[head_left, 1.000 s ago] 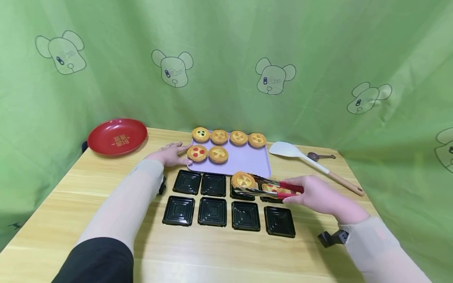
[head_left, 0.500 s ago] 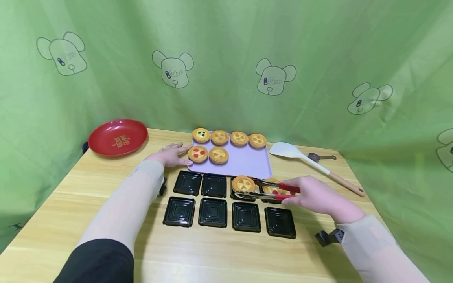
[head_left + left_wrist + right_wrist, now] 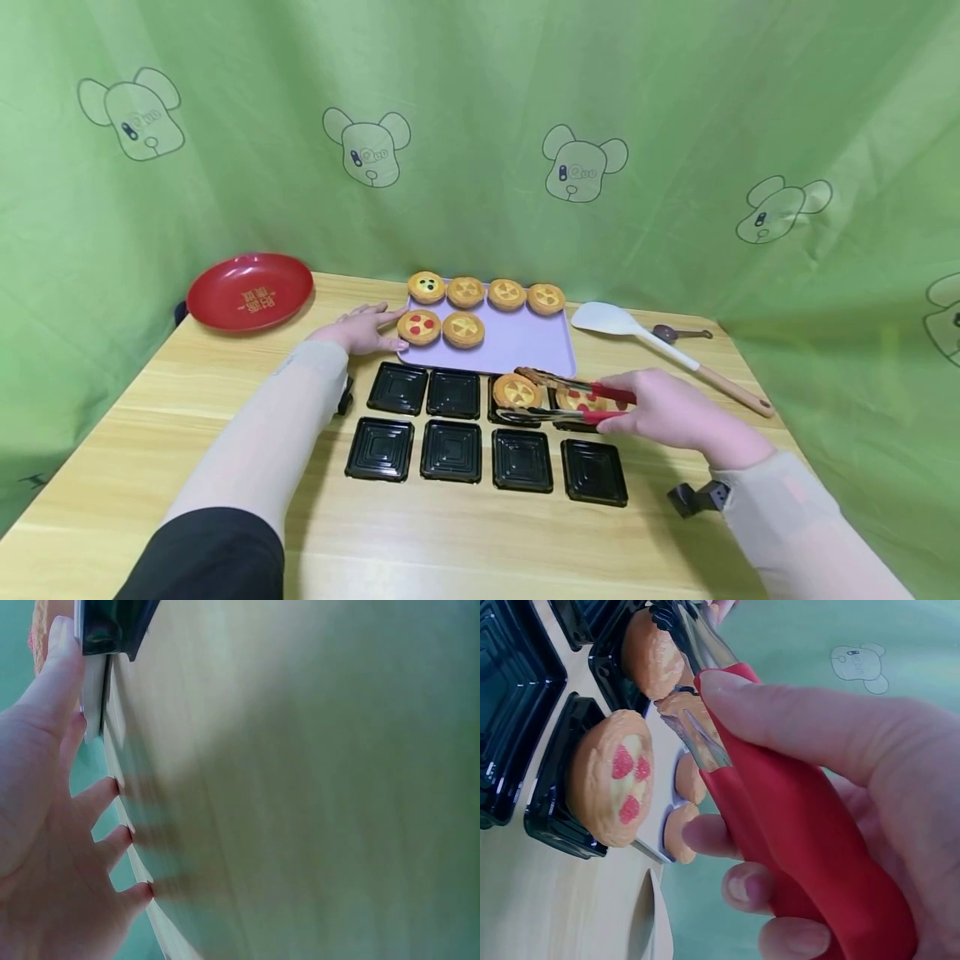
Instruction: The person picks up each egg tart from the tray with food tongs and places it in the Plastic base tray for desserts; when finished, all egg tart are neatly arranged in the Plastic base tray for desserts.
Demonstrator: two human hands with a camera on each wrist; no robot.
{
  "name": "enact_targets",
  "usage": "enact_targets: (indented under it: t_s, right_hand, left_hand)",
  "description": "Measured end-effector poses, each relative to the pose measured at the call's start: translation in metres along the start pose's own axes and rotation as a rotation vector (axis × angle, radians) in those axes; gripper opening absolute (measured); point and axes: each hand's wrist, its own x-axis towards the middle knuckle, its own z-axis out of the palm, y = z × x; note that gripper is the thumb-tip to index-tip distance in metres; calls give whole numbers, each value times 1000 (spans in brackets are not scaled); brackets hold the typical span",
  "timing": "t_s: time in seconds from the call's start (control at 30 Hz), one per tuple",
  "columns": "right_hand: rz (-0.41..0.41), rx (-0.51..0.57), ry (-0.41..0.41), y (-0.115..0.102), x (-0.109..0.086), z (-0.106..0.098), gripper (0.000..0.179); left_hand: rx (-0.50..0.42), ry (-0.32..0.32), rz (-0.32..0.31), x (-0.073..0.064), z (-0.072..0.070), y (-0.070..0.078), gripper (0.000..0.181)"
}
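My right hand (image 3: 663, 417) grips red-handled metal tongs (image 3: 795, 825). In the head view the tong tips stand spread on either side of an egg tart (image 3: 516, 390), which sits in a black square tray at the far row. Just right of it, under the tongs, a tart with red topping (image 3: 615, 778) lies in another black tray (image 3: 562, 817). My left hand (image 3: 363, 329) has its fingers spread, with thumb and index finger at the left edge of the lilac tray (image 3: 517, 342). In the left wrist view, the other fingertips (image 3: 120, 838) touch the tabletop.
Several tarts, including a red-topped one (image 3: 418, 327) and a dark-dotted one (image 3: 426, 286), sit on the lilac tray. More black trays (image 3: 451, 450) line the table's middle. A red plate (image 3: 249, 292) stands far left; a white spatula (image 3: 637, 329) and brown spoon (image 3: 667, 332) lie right.
The tart in the tongs has come down slightly into its black tray, and the tong tips have spread away from it. My left hand stays at the lilac tray's edge.
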Motion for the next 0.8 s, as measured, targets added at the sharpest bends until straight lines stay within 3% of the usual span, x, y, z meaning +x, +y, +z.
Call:
enact_targets:
  t_s: [0.23,0.43,0.63,0.8]
  right_hand:
    - [-13,91,-2,-2,0,-13,71]
    - [7,84,-29,-5,6,-23,73]
    - [9,64,-103,0,14,-16,67]
    - [-4,71,-109,3,18,-11,64]
  left_hand:
    - [0,0,-5,-1,0,1,82]
    - [-4,5,-3,-2,0,2,81]
    - [0,7,-2,-1,-1,1,80]
    - [1,7,1,0,-1,-1,80]
